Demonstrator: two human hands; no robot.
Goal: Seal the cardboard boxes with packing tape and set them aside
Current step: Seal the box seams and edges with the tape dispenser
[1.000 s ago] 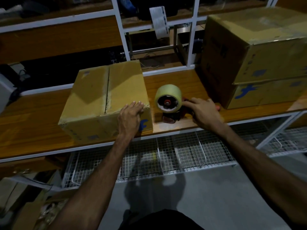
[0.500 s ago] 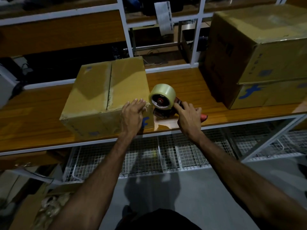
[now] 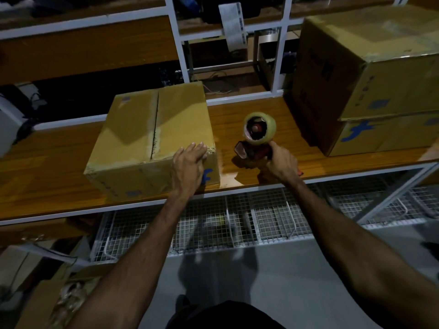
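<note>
A closed cardboard box (image 3: 142, 129) sits on the wooden bench (image 3: 47, 167), its two top flaps meeting at a centre seam. My left hand (image 3: 188, 166) rests flat with straight fingers on the box's near right corner. Just right of the box, my right hand (image 3: 281, 163) grips the red handle of a tape dispenser (image 3: 257, 136). The dispenser carries a clear tape roll and is lifted a little off the bench, roll tilted up and away from me.
Two larger stacked cardboard boxes (image 3: 380, 91) stand at the right end of the bench. White shelf posts (image 3: 180, 43) rise behind the bench. Wire mesh baskets (image 3: 213, 229) hang below the bench edge. Loose cardboard (image 3: 42, 305) lies on the floor at lower left.
My right hand closed round the dispenser's handle and raised it, turning the roll upward and away from the box. My left hand stayed on the box corner.
</note>
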